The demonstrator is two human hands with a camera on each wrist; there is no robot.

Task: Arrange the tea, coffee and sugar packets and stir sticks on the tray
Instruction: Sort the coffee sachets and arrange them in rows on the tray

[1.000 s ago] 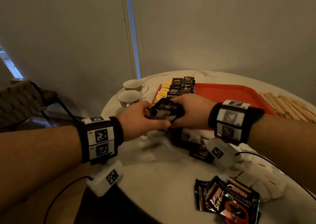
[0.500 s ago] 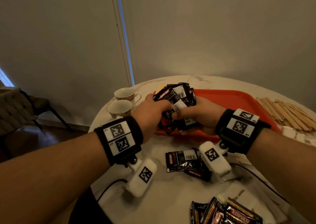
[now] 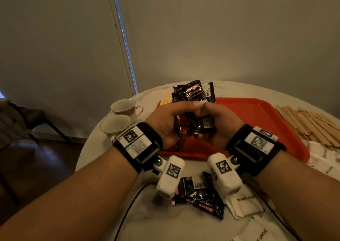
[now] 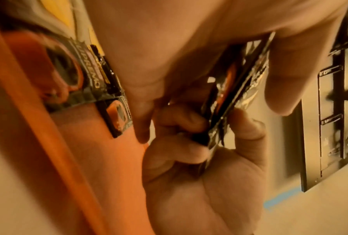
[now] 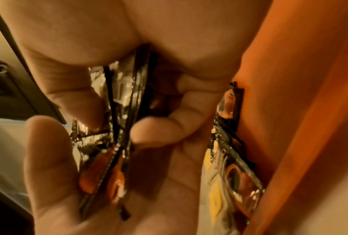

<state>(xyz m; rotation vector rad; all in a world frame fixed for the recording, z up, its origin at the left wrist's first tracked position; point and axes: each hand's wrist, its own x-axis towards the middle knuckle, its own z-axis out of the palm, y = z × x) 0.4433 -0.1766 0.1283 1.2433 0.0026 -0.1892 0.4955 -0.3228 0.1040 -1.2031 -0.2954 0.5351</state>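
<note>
Both hands hold one bundle of black coffee packets [image 3: 194,93] upright, above the near left part of the red tray [image 3: 257,115]. My left hand [image 3: 165,123] grips the bundle's left side, thumb across the front. My right hand [image 3: 222,123] grips its right side. In the left wrist view the bundle [image 4: 225,98] is edge-on between fingers of both hands; in the right wrist view the bundle [image 5: 120,111] shows the same. More coffee packets [image 4: 84,79] lie flat on the tray's left, with yellow tea packets [image 3: 164,102] beyond. Wooden stir sticks [image 3: 309,124] lie right of the tray.
Two teacups [image 3: 123,108] [image 3: 115,125] stand left of the tray. Loose coffee packets [image 3: 195,189] and white brown-sugar packets [image 3: 244,202] lie on the round marble table [image 3: 165,222] near me. A chair [image 3: 16,123] stands at far left.
Both hands have carried the gathered coffee packets from the table in front of the tray up over the tray and turned the bundle upright.
</note>
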